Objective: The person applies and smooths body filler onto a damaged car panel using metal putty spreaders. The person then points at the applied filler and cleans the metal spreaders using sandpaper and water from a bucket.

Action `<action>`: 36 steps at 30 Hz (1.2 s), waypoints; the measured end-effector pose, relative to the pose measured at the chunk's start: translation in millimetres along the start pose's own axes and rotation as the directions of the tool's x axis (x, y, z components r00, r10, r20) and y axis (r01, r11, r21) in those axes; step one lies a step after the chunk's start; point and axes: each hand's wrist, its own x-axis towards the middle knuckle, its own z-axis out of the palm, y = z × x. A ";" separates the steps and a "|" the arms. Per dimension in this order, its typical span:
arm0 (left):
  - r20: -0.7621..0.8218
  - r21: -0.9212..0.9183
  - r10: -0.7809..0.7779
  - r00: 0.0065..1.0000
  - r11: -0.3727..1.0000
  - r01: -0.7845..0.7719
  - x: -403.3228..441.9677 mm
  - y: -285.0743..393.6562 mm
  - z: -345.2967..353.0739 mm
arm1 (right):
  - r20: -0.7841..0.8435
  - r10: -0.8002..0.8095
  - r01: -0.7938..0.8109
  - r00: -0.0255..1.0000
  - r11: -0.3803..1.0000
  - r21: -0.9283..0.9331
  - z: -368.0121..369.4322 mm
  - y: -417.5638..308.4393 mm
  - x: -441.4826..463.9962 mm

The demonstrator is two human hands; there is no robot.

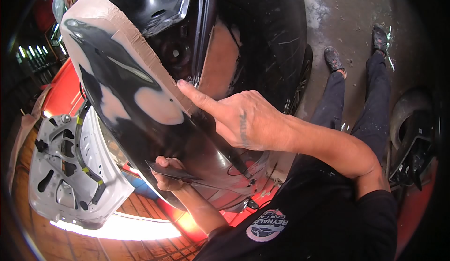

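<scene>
A long, curved black car panel (161, 141) has pale sanded-looking patches and a beige coating along its far end and edge. My right hand (248, 120) reaches across it from the right, one finger stretched out with its tip at the beige edge. The other fingers are hidden under the hand, and I see nothing held there. On the panel's near side, my left hand (169, 180) grips a thin, dark, flat piece (171, 171) between thumb and fingers. What kind of piece it is, I cannot make out.
Beyond the panel lies more black car bodywork with a tan patch (220, 59). A silver-grey inner panel (61, 176) leans at the left above tiled floor. My feet (333, 58) stand on concrete floor at upper right. A tyre (408, 111) is at far right.
</scene>
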 end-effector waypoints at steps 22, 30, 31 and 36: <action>-0.019 -0.036 -0.022 1.000 0.999 0.022 0.9 0.1 7.2 | 0.036 -0.032 0.043 0.999 0.930 -0.365 -5.1 1.4 -5.9; 0.011 -0.069 0.003 1.000 0.998 -0.003 4.3 -0.5 13.2 | 0.020 -0.086 0.083 0.996 0.826 -0.558 -5.4 5.1 -9.0; 0.000 -0.066 0.011 1.000 0.998 -0.011 4.7 -0.5 14.5 | 0.026 -0.094 0.092 0.995 0.813 -0.574 -6.4 6.0 -9.3; -0.024 -0.017 0.025 0.999 1.000 -0.026 9.8 1.1 30.3 | 0.002 -0.143 0.106 0.990 0.724 -0.681 -8.9 12.7 -11.1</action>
